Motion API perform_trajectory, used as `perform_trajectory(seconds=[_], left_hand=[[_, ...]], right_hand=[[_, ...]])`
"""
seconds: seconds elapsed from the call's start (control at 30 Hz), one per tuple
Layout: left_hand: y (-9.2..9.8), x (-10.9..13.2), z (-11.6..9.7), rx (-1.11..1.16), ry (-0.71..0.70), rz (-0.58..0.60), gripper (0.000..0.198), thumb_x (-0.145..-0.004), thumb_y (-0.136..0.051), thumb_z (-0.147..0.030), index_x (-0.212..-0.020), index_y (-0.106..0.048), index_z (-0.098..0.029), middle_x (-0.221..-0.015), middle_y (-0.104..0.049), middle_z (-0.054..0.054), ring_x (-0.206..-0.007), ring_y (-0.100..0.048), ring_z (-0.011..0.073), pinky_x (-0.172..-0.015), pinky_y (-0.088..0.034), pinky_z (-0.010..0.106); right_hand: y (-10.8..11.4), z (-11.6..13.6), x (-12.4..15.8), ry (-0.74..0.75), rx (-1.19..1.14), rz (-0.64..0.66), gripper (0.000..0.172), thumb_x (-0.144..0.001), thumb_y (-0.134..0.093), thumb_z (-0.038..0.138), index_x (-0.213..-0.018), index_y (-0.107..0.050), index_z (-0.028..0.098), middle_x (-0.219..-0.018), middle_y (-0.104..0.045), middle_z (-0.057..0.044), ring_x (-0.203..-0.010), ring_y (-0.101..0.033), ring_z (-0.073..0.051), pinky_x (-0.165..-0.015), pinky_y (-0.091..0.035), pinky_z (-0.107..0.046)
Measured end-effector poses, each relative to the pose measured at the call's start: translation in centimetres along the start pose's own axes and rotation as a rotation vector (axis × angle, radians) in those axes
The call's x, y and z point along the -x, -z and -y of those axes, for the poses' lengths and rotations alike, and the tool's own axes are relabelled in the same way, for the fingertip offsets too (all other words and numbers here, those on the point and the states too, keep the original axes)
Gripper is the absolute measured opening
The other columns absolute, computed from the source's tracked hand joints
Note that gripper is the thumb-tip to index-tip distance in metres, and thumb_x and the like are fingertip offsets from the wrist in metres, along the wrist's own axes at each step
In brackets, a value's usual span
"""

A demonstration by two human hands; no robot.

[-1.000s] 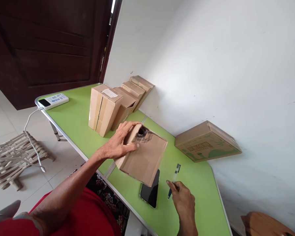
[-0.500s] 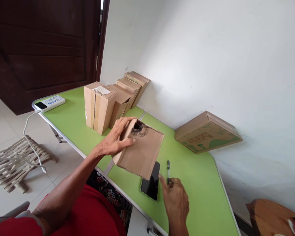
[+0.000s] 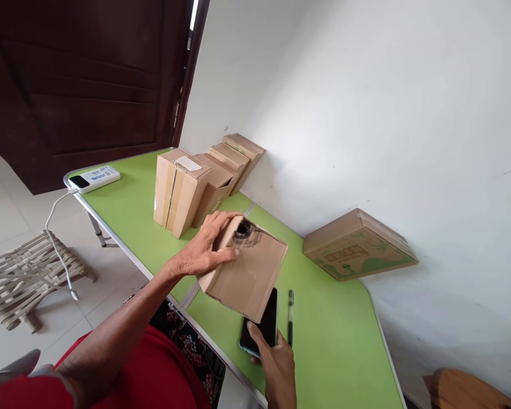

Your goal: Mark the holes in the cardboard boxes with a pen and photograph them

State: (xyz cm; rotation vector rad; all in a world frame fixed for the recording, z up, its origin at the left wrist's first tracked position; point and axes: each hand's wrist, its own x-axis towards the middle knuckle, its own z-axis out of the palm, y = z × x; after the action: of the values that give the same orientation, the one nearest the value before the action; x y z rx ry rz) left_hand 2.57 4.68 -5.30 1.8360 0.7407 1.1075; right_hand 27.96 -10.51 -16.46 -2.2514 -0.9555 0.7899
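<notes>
My left hand point(image 3: 206, 250) grips the left end of a brown cardboard box point(image 3: 249, 272) with a black scribble on top, holding it tilted over the green table point(image 3: 340, 335). My right hand point(image 3: 272, 358) closes around the near end of a black phone point(image 3: 262, 329), which lies on the table and is partly under the box. A black pen point(image 3: 290, 315) rests on the table just right of the phone, apart from my fingers.
A row of upright cardboard boxes point(image 3: 183, 187) stands at the back left against the white wall. A flat box point(image 3: 357, 244) leans on the wall at the right. A white power bank point(image 3: 94, 177) with a cable sits at the table's far corner. A woven stool point(image 3: 21, 278) is on the floor.
My right hand has let go of the pen, which now lies on the table, and has moved left onto the phone. My left hand keeps hold of the box.
</notes>
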Motion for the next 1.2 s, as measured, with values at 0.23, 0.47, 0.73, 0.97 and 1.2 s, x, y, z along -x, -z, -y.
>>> perform_trajectory(seconds=[0.23, 0.47, 0.73, 0.97, 1.2], left_hand=[[0.2, 0.1, 0.5, 0.041, -0.007, 0.0, 0.062, -0.088, -0.063, -0.045, -0.145, -0.046, -0.025, -0.136, -0.053, 0.011, -0.128, -0.049, 0.0339, -0.115, -0.04, 0.055], [0.0, 0.2, 0.2, 0.025, -0.025, 0.015, 0.063, -0.087, -0.062, -0.043, -0.145, -0.046, -0.024, -0.137, -0.053, 0.01, -0.129, -0.049, 0.0345, -0.114, -0.041, 0.053], [0.4, 0.4, 0.5, 0.008, -0.057, -0.002, 0.058, -0.086, -0.061, -0.037, -0.141, -0.05, -0.024, -0.139, -0.055, 0.009, -0.132, -0.048, 0.0339, -0.12, -0.036, 0.051], [0.2, 0.4, 1.0, 0.003, -0.085, 0.003, 0.062, -0.09, -0.059, -0.051, -0.146, -0.05, -0.025, -0.14, -0.056, 0.01, -0.131, -0.049, 0.0362, -0.12, -0.037, 0.052], [0.0, 0.3, 1.4, -0.043, -0.071, 0.003, 0.069, -0.091, -0.058, -0.061, -0.149, -0.048, -0.025, -0.142, -0.057, 0.011, -0.13, -0.05, 0.0376, -0.12, -0.038, 0.054]], right_hand=[[2.3, -1.0, 2.9, -0.058, -0.865, 0.09, 0.066, -0.075, -0.087, 0.06, -0.126, -0.07, 0.021, -0.123, -0.078, -0.011, -0.112, -0.076, -0.032, -0.094, -0.065, -0.048], [4.4, 8.6, 6.4, 0.073, -1.152, 0.119, 0.049, -0.076, -0.093, 0.049, -0.117, -0.075, 0.028, -0.124, -0.078, -0.01, -0.1, -0.079, -0.029, -0.086, -0.067, -0.047], [-0.8, 15.5, 7.9, 0.269, -1.126, 0.456, 0.05, -0.078, -0.089, 0.048, -0.118, -0.071, 0.025, -0.092, -0.081, -0.009, -0.079, -0.079, -0.029, -0.079, -0.065, -0.051], [-0.6, 15.8, 8.4, 0.287, -1.106, 0.553, 0.052, -0.077, -0.09, 0.046, -0.118, -0.068, 0.023, -0.089, -0.08, -0.009, -0.073, -0.077, -0.028, -0.073, -0.065, -0.047], [-0.8, 15.5, 8.6, 0.302, -1.099, 0.523, 0.077, -0.075, -0.092, 0.045, -0.141, -0.058, 0.023, -0.083, -0.08, -0.006, -0.063, -0.075, -0.024, -0.073, -0.064, -0.045]])
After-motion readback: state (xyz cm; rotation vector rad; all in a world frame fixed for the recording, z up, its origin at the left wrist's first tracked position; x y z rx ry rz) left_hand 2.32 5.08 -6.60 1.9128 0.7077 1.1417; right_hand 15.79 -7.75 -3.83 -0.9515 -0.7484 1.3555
